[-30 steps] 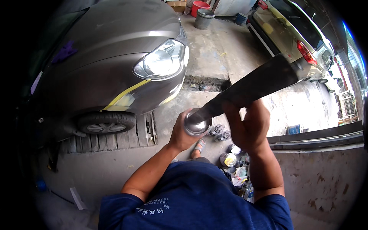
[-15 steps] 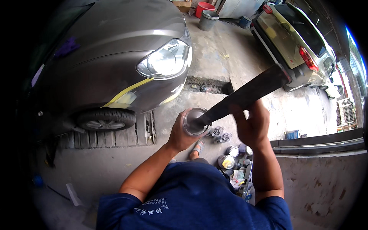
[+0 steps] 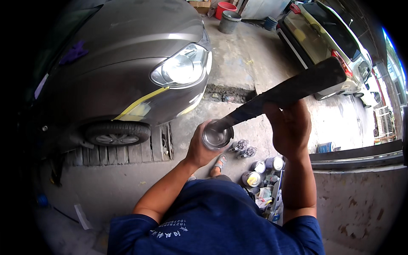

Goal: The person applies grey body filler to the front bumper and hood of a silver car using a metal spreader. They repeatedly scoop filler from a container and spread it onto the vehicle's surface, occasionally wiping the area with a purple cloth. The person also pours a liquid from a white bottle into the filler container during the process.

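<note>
My left hand (image 3: 198,148) is wrapped round a round clear cup (image 3: 217,148) with greyish liquid (image 3: 218,137) in it. A long, flat, dark stirring stick (image 3: 297,87) slants from the cup up to the right, its narrow lower end at the far side of the cup mouth. My right hand (image 3: 290,129) grips this stick around its middle from below, fingers partly hidden behind it. The cup's lower part is covered by my left hand.
On the left stands a grey-brown car (image 3: 127,38) with yellow tape (image 3: 142,103) below its headlight. A beige car (image 3: 327,34) is at the far right. Paint cans (image 3: 251,179) and two metal devices (image 3: 247,152) are near my feet. Buckets (image 3: 230,23) stand at the back; a floor gap (image 3: 227,94) lies ahead.
My right hand has shifted right with the stick, whose upper end is further right and higher. Its lower end has drawn from the cup's middle toward the far rim. The cup has hardly moved.
</note>
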`<state>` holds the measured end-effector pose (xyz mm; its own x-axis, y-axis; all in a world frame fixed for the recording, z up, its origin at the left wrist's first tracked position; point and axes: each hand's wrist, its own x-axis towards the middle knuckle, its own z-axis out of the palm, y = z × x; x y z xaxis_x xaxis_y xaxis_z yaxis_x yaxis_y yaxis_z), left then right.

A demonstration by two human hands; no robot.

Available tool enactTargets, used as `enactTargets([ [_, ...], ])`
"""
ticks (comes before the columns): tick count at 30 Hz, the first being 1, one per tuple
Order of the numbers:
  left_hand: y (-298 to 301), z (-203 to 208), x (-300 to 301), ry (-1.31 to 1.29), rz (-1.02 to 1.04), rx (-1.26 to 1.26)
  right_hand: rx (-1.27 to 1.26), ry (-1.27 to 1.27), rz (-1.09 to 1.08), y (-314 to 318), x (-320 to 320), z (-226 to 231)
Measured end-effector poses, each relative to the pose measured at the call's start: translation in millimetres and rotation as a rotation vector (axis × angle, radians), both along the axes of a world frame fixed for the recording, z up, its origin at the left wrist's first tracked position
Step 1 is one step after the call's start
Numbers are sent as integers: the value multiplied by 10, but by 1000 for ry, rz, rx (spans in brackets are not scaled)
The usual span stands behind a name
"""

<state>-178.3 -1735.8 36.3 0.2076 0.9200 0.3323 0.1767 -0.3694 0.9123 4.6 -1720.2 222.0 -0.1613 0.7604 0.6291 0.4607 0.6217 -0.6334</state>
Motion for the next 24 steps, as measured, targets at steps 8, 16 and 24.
enactTargets([
  [8,-4,-92,39,2,39,-45,34,-61,-207,-246,-87,-384],
  [16,11,-79,43,21,58,2,59,-157,-186,-97,-6,-317],
  [24,1,-166,-81,30,89,-4,38,150,-143,-100,-221,-83],
])
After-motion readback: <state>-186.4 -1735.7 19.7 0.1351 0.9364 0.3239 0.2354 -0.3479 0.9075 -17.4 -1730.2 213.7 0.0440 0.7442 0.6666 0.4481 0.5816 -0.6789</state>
